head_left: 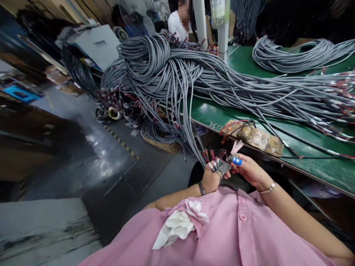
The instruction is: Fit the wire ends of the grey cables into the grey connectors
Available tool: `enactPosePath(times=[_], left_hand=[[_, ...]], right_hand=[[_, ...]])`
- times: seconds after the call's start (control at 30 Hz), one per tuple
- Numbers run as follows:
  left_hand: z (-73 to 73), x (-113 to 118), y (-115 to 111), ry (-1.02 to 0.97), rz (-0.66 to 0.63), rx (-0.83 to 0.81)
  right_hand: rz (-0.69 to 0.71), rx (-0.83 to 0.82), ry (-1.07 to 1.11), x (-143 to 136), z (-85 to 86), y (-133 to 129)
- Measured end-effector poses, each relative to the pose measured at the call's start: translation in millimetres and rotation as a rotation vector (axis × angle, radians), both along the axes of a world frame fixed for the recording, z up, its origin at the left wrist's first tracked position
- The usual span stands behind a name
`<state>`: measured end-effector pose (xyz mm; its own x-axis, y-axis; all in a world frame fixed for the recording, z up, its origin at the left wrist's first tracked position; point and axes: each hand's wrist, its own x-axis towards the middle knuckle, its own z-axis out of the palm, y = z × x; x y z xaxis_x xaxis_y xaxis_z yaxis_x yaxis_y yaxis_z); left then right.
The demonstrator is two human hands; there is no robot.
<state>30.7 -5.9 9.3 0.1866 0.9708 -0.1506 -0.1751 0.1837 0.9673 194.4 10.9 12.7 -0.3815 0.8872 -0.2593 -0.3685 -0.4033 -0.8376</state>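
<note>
Low in front of my chest, my left hand [211,178] is closed around the ends of several grey cables [191,135]. Their thin coloured wires [213,156] fan out above the fist, and white bands mark the cable ends. A flat grey piece [223,169] also sits at the left fingers. Close beside it, my right hand [251,170] is pinched, with a blue wrap [237,161] around one digit. A pale pink strip [236,147] sticks up at the right fingertips. What those fingers grip is too small to make out.
A green bench [206,112] carries a large heap of grey cables [235,79] and a coil [299,55]. At its front edge lies a wooden block [253,137] with a lump on top. Bundles hang down to the floor at left. Another person [179,24] is behind the heap.
</note>
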Motion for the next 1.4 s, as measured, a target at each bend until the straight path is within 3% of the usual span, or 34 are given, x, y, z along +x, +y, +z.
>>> enactPosePath(times=[0.13,0.27,0.4,0.53,0.63,0.77,0.87,0.93,1.07,1.17,1.33,1.4], left_hand=[[2.3,-4,-1,0.06,-0.151,0.021],[3.2,-8,0,0.041,-0.266,-0.004],[1.3,-11,-1,0.008,-0.22,-0.006],[1.0,-10,-1,-0.051,-0.11,-0.055],[4.3,-6,1,-0.1,-0.06,-0.068],[12.1,1,6,-0.129,-0.067,-0.07],[16.3,6,9,-0.137,-0.081,-0.075],[16.9,9,10,-0.144,-0.088,-0.076],[14.8,12,12,-0.144,-0.092,-0.061],[13.6,15,13,-0.138,-0.098,-0.078],[13.1,20,15,-0.109,-0.111,-0.094],[12.5,20,15,-0.112,-0.106,-0.086]], right_hand=[[-0.001,0.123,-0.096,-9,3.4,-8],[0.04,0.12,-0.108,-15,6.7,-12],[-0.057,0.046,-0.098,-13,-1.9,-9],[-0.232,-0.105,0.058,-5,-16.5,2],[-0.247,-0.153,0.132,0,-16.8,11],[-0.224,0.036,-0.017,-2,-5.4,18],[-0.394,0.215,-0.269,-6,-2.3,19],[-0.451,0.227,-0.309,-7,-3.9,21],[-0.359,0.044,-0.019,-10,-6.1,27],[-0.392,-0.052,0.115,-13,-4.2,30],[-0.422,-0.031,0.152,-14,-7.3,31],[-0.341,-0.001,0.115,-13,-11.2,31]])
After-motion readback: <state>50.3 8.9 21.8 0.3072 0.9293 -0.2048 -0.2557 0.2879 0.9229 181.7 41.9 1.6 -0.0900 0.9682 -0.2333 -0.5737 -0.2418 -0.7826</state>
